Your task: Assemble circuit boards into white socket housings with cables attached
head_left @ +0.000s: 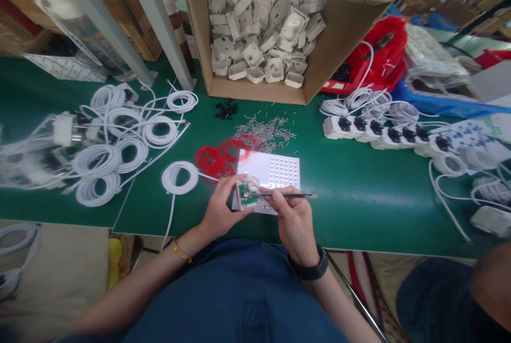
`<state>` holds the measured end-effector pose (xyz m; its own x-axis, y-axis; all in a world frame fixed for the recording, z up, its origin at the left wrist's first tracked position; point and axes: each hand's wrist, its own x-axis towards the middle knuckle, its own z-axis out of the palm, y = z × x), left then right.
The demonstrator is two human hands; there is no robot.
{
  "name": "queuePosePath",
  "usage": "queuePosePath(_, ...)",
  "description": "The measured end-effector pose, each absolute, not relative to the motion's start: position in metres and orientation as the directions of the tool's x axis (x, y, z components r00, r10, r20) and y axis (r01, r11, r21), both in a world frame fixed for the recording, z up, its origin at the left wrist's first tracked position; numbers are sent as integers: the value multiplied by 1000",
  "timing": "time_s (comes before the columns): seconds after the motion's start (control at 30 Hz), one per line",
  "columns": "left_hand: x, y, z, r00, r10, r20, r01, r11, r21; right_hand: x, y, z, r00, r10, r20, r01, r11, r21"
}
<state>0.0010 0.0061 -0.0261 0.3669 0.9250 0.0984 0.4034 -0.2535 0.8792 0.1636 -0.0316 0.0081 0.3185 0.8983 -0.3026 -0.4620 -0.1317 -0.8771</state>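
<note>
- The left hand [222, 209] is partly closed, gripping a small housing with a green circuit board [248, 194] by its edges, above a white sheet [285, 172].
- The right hand [294, 218] is pinched around a thin dark rod-like tool [295, 195], its inner end at the housing.
- A coiled white cable [179, 178] lies left of the housing.
- Red wires [210, 160] and scattered small metal pins [265, 132] lie beyond, before a cardboard box [255, 94] of white housings [263, 29].
</note>
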Motion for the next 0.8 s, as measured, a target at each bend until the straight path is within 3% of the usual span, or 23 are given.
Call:
queuePosePath(0.63, 2, 5, -24, 357, 931, 80, 385, -225, 895, 163, -35, 4, 305, 918, -254, -419, -110, -901)
queuePosePath(0.8, 2, 6, -24, 348, 935, 68, 363, -202, 910, 161, -40, 7, 344, 927, -149, -253, -61, -965)
